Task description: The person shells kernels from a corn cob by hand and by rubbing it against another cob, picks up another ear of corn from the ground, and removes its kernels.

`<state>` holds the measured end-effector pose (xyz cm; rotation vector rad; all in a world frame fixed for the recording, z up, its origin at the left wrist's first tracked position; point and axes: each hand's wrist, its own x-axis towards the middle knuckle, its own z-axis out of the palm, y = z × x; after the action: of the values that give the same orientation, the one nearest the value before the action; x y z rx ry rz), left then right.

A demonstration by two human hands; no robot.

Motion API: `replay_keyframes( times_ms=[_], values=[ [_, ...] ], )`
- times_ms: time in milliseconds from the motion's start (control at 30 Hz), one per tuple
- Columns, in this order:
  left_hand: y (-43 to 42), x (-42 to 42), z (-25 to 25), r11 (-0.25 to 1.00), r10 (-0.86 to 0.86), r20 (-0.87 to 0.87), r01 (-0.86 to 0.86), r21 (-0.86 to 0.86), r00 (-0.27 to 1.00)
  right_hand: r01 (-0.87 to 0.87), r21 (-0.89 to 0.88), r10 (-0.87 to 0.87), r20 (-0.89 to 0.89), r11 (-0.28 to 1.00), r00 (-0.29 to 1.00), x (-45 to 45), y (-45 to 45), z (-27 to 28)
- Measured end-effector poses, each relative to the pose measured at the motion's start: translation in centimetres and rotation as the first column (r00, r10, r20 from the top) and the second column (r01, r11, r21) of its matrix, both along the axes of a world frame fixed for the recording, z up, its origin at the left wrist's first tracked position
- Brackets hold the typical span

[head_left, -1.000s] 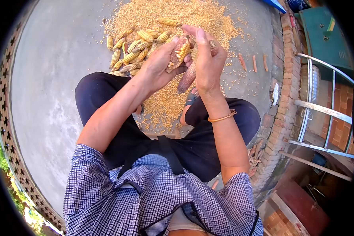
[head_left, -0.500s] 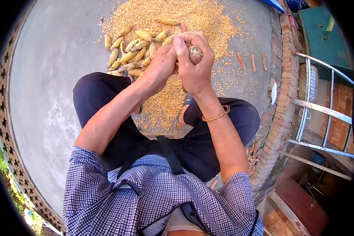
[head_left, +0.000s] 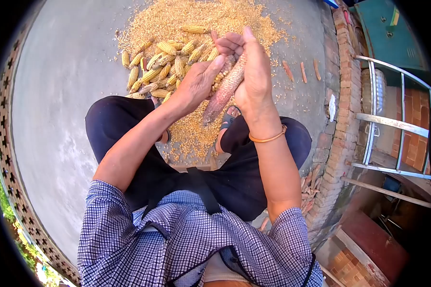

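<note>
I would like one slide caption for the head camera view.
Left hand holding a partly shelled ear, right hand with a bare cob, near loose kernels and piled corn ears.

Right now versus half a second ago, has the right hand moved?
Yes: the right hand has shifted rightward, closer to the three bare corncobs lying on the ground.

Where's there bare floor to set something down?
Widest: the grey floor between the left knee and the perforated border. A smaller, nearly bare patch lies between the three loose cobs and the right knee. Crowded: the ear pile beyond the left hand, and the kernels around it.
</note>
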<state>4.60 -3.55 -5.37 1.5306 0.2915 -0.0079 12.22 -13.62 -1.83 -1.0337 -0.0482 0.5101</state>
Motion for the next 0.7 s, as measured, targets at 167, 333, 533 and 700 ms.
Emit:
replay_keyframes(
  times_ms=[167,333,533,700],
  values=[
    [1.2,-0.1,0.3,0.810,-0.010,-0.084,-0.041,-0.584,0.996,0.023,-0.083,-0.020,0.039,0.996,0.999,-0.2,-0.5,1.2],
    [0.6,-0.1,1.1,0.881,0.110,-0.185,-0.182,-0.436,0.976,0.069,-0.184,0.017,0.430,0.980,0.902,-1.1,1.3,-1.6],
    [1.1,-0.2,-0.6,0.984,0.156,0.052,-0.160,0.073,0.986,0.064,-0.264,0.051,0.404,0.962,0.913,-2.7,1.7,-1.3],
    [0.2,-0.5,-0.4,0.894,0.115,0.252,-0.210,0.396,0.961,0.138,-0.145,-0.128,0.078,0.980,0.989,-3.1,1.9,-0.9]
  ],
)
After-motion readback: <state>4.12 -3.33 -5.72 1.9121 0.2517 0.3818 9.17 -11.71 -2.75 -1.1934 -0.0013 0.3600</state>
